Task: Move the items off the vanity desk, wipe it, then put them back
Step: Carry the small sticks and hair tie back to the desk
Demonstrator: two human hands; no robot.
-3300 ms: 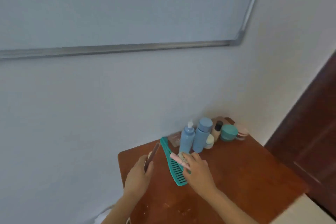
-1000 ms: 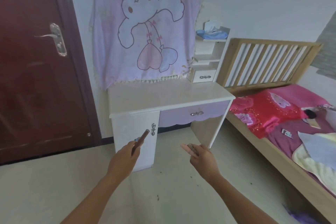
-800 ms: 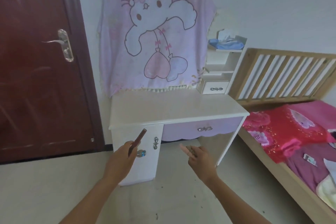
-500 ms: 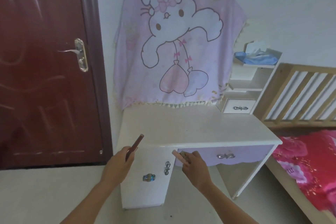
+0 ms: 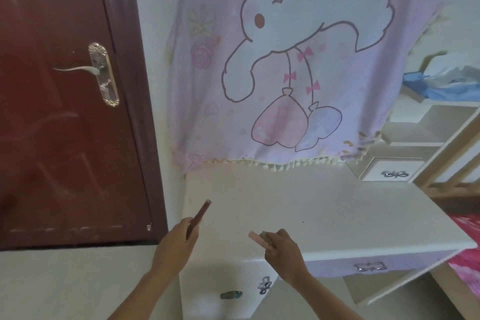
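The white vanity desk (image 5: 324, 210) stands against the wall, its top bare. My left hand (image 5: 179, 241) hovers over the desk's front left corner, shut on a slim dark red-brown stick (image 5: 198, 217) that points up and away. My right hand (image 5: 281, 247) is over the front edge near the middle, shut on small pink hair clips (image 5: 257, 238) with a greenish piece among them; their exact number is unclear.
A pink cartoon cloth (image 5: 298, 60) hangs over the mirror behind the desk. A dark red door (image 5: 59, 101) is on the left. A small shelf unit (image 5: 426, 143) with a drawer and blue cloth sits at the right, a bed (image 5: 467, 254) beyond it.
I left the brown table with its bottles and comb, turned, and came up to the white desk. Both hands, still holding their items, now reach over its front edge.
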